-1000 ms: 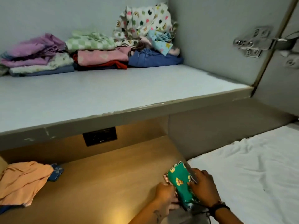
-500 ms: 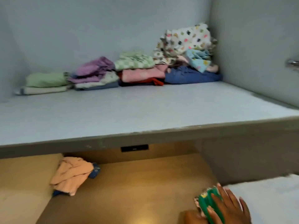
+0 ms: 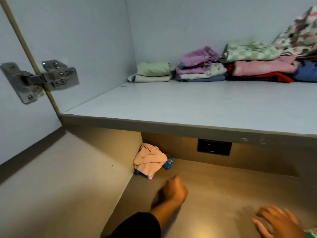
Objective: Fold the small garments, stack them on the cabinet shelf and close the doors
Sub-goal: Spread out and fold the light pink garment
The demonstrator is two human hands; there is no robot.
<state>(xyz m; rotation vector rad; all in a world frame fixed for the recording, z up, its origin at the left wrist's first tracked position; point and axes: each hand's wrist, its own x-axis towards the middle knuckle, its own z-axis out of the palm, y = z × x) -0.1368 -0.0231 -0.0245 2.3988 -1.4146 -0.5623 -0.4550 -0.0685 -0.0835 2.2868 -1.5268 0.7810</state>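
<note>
Left hand [image 3: 171, 191]: blurred, extended toward crumpled peach garment [image 3: 148, 160], nothing held; finger spread cannot be told. Right hand [image 3: 281, 222]: fingers splayed wide, just beside green garment [image 3: 311, 234] at frame corner. Folded stacks [image 3: 200, 69] lined along back of cabinet shelf [image 3: 188, 103]. At least 2 garments judged unfolded: peach one, blue cloth [image 3: 169, 163] beneath. Door [image 3: 15, 127] not yet closed.

The pale grey shelf [image 3: 188, 103] carries a row of folded garments [image 3: 202, 73] in low stacks along its far right. On the brown worktop [image 3: 214, 186] below, a crumpled peach garment [image 3: 149, 160] lies over a blue cloth [image 3: 169, 163] in the far left corner.
</note>
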